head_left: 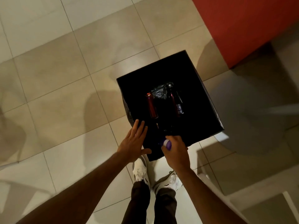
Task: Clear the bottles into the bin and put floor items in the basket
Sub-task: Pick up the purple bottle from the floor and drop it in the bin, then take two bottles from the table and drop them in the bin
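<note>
A black square bin (191, 70) lined with a dark bag stands on the tiled floor in front of my feet. Inside it lie a red can (151, 106) and a dark bottle with a white label (175, 102). My right hand (175, 150) grips a bottle with a purple and white cap (167, 143) over the bin's near edge; most of that bottle is hidden by my hand and the dark. My left hand (134, 141) is spread flat, fingers straight, over the bin's near left corner.
A red wall or cabinet (252, 26) rises at the upper right. A pale piece of furniture (242, 183) stands at the lower right, close to my right arm. Beige floor tiles (64, 78) stretch to the left. My white shoes (140, 170) are just before the bin.
</note>
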Available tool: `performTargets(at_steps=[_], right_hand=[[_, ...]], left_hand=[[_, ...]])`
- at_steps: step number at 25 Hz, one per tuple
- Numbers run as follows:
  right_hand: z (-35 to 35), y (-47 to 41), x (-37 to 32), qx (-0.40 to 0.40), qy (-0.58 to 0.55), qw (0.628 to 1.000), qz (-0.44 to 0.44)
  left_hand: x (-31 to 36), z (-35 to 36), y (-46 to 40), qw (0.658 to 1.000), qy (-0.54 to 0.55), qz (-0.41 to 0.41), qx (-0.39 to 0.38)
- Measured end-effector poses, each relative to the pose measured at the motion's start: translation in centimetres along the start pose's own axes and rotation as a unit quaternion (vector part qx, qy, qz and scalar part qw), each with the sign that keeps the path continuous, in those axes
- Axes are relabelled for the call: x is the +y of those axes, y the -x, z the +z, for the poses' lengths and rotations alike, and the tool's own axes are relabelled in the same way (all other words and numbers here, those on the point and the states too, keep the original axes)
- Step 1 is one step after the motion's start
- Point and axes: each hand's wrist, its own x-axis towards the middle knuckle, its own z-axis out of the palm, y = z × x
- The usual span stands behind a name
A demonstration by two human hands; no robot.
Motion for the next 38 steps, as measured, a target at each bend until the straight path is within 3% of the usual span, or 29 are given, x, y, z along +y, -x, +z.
performTargets(at_steps=[7,10,15,21,29,38], right_hand=[[-1.2,0.5,0.2,-0.049,-0.012,0.999,-0.014],[-4.0,1.3,0.0,-0.032,-0.017,0.999,-0.013],[-12.0,7.4,-3.3,-0.028,-0.028,0.999,-0.020],[-24.7,18.6,-10.0,0.039,0.003,0.995,-0.088],[-32.1,30.8,-13.8,0.163,-0.017,0.979,-0.119],[-27.8,42.3,-13.9,0.311,-0.142,0.939,0.033]], left_hand=[[0.2,-0.7,0.2,0.999,0.020,-0.010,-0.024],[0.3,-3.7,0.7,0.998,0.056,-0.028,-0.014],[2.3,-13.0,5.7,0.991,0.119,-0.039,0.036],[8.4,-27.8,15.0,0.985,0.141,0.003,0.103],[15.6,-39.0,22.1,0.956,0.216,0.129,0.151],[17.6,-42.7,25.9,0.923,0.179,0.326,0.102]])
